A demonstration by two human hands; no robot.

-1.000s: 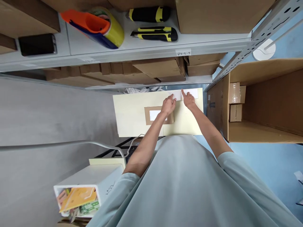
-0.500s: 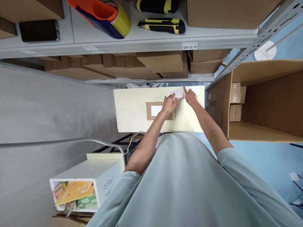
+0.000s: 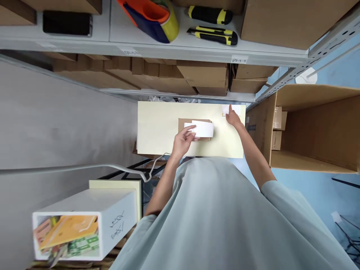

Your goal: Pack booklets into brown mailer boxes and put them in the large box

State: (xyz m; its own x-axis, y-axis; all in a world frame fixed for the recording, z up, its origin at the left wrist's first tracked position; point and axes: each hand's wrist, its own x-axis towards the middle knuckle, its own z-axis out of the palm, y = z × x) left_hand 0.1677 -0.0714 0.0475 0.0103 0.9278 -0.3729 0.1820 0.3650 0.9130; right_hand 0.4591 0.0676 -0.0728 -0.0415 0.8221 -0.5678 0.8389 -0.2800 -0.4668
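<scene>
My left hand (image 3: pixel 182 141) pinches a white label (image 3: pixel 204 129) at its left end, between thumb and fingers. The label hangs over a small cardboard box (image 3: pixel 180 125), hiding most of its top, where part of another white label shows. Toward the far right corner of the cream tabletop (image 3: pixel 157 127), my right hand (image 3: pixel 233 118) has its index finger stretched out on a white label sheet (image 3: pixel 236 109). Nothing is held in that hand, and its other fingers are partly curled.
A shelf (image 3: pixel 180 50) with cardboard boxes, a black phone (image 3: pixel 67 23), a tape dispenser (image 3: pixel 152 18) and a box cutter (image 3: pixel 213 35) crosses above the table. A large open carton (image 3: pixel 317 131) stands right. A white bin (image 3: pixel 118 221) and grey cable (image 3: pixel 112 166) are left.
My left hand has drawn back from the label sheet to above the small box, bringing a white label with it. My right hand stays at the sheet. The camera view has shifted slightly.
</scene>
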